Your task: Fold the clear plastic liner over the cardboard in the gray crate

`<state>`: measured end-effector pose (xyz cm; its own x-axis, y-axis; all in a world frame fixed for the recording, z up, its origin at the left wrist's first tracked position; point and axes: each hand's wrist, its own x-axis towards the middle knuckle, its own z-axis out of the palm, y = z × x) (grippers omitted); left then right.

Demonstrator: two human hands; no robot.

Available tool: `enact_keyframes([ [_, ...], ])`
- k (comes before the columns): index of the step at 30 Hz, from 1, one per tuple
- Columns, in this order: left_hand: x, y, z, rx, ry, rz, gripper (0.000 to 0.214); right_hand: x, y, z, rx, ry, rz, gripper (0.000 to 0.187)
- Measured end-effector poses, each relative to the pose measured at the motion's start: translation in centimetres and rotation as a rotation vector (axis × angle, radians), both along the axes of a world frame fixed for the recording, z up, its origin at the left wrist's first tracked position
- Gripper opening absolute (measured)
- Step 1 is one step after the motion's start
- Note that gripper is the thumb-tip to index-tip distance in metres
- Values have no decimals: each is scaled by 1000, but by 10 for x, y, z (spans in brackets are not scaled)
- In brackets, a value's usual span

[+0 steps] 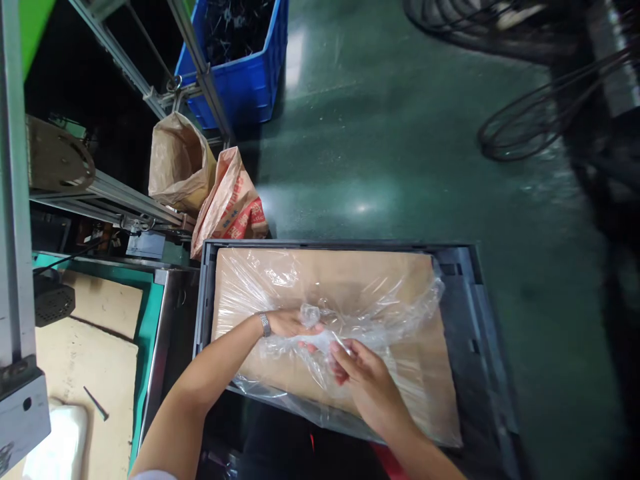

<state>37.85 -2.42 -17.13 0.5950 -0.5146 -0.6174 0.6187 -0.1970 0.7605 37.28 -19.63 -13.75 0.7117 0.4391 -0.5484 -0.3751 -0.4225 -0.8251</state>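
A clear plastic bag [350, 300] lies spread over a sheet of brown cardboard [425, 373] that rests on a dark grey crate [465, 280]. My left hand [290, 325], with a watch on its wrist, grips a bunched part of the bag near the middle. My right hand [363, 377] pinches the same gathered plastic just to the right and nearer to me. Both hands are closed on the film, and the rest of the bag fans out toward the crate's far right corner.
Left of the crate stands a green-edged workbench [145, 333] with cardboard pieces. Two brown paper sacks [200, 180] sit on the floor behind the crate, next to a metal frame and a blue bin [245, 73] of dark parts. Wire rings [525, 120] lie on the green floor at the right.
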Motion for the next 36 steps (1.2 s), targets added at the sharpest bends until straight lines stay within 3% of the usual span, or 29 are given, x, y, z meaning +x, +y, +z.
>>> enact_keyframes([
  [2,1,0,-1,-58,30,49,24,-22,6,-12,12,-144,-92,30],
  [6,-6,-6,-5,27,-59,143,30,-42,6,-37,-72,-671,-5,27],
  [11,-20,-12,-2,353,-496,5,23,-17,-16,-27,-53,-860,114,31],
  [13,-26,-13,0,453,-632,-73,18,2,-17,-22,-34,-820,141,32],
  [16,-36,-16,-3,651,-884,-207,22,29,-7,-28,-27,-463,268,38],
  [18,-42,-21,-10,789,-1007,-220,26,42,2,-37,-50,-300,338,41],
  [20,-45,-28,-18,926,-1051,-152,27,52,9,-42,-24,-236,381,43],
  [24,-47,-41,-30,1088,-948,48,29,59,11,-38,77,-103,445,51],
  [27,-47,-41,-28,1107,-904,131,27,59,9,-36,73,-160,383,47],
  [33,-46,-20,-11,976,-1201,26,27,52,0,-34,-89,-505,235,35],
  [36,-49,-14,-6,1119,-1247,143,29,49,-6,-26,-188,-739,283,35],
])
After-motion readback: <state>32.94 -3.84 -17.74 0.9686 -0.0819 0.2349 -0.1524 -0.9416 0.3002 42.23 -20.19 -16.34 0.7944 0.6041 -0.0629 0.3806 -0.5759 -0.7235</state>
